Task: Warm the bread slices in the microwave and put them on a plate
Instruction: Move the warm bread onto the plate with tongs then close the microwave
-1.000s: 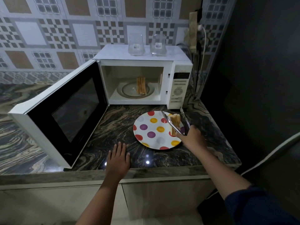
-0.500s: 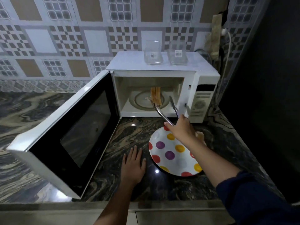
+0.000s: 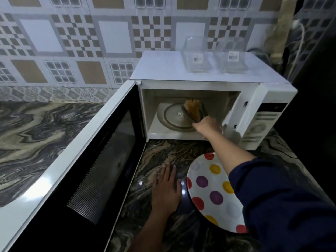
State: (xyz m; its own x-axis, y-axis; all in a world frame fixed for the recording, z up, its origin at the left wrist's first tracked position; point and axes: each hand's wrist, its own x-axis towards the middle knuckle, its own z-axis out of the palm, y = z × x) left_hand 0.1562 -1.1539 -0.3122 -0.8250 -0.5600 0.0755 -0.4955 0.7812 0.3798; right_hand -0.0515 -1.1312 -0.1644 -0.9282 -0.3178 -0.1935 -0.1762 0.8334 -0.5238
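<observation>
From the head view, your right hand [image 3: 207, 125] is reaching into the mouth of the white box-shaped microwave [image 3: 163, 68], with its fingers curled around the handles of a pair of thin dark metal tongs [image 3: 187, 113]. The picture is blurred there, but the two tong arms stand on either side of the golden-brown bread slices [image 3: 193, 110], which stand upright on edge on the round glass turntable [image 3: 171, 118] inside the cavity. You cannot tell whether the arms press the bread or merely flank it.

Your left hand [image 3: 166, 190] lies flat, palm down with its fingers straight and together, on the dark marbled stone surface [image 3: 163, 151]. It holds nothing. Just to its right sits the round white plate [image 3: 212, 184] with red, yellow, purple and grey dots. Your dark blue sleeve [image 3: 281, 197] crosses over the plate's right part and hides it.

The microwave's black-windowed door [image 3: 101, 160] hangs wide open to the left, over the surface. On top of the microwave stand two clear glass containers [image 3: 196, 57] side by side, each with a small label. Behind everything runs a wall of patterned grey, white and tan tiles [image 3: 72, 42].
</observation>
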